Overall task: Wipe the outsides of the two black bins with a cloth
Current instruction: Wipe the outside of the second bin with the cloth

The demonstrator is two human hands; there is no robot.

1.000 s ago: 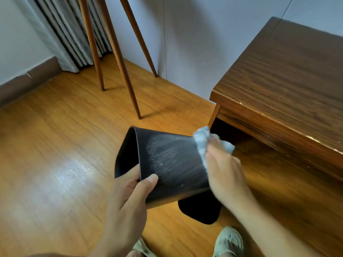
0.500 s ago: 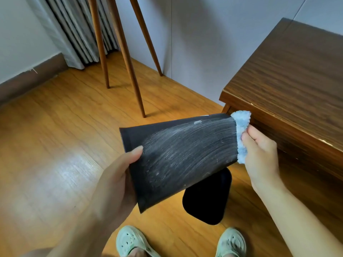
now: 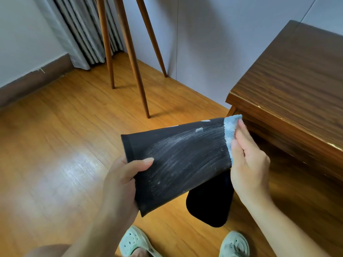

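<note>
Black bin (image 3: 178, 164) held sideways by left hand (image 3: 120, 184), thumb on streaked wall; contents unseen. Blue cloth (image 3: 230, 132) pinched by right hand (image 3: 248, 164) fingers at base end. 2nd bin (image 3: 209, 203) below, on floor.

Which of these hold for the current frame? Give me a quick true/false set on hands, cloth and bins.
1. The left hand grips the held bin near its rim. True.
2. The right hand is empty. False: it holds the blue cloth against the bin's far end.
3. The second bin sits on the wooden table. False: it stands on the floor, below the held bin.
4. The held bin's side shows whitish wipe streaks. True.
5. The held bin stands upright. False: it is tipped sideways in the air.
</note>
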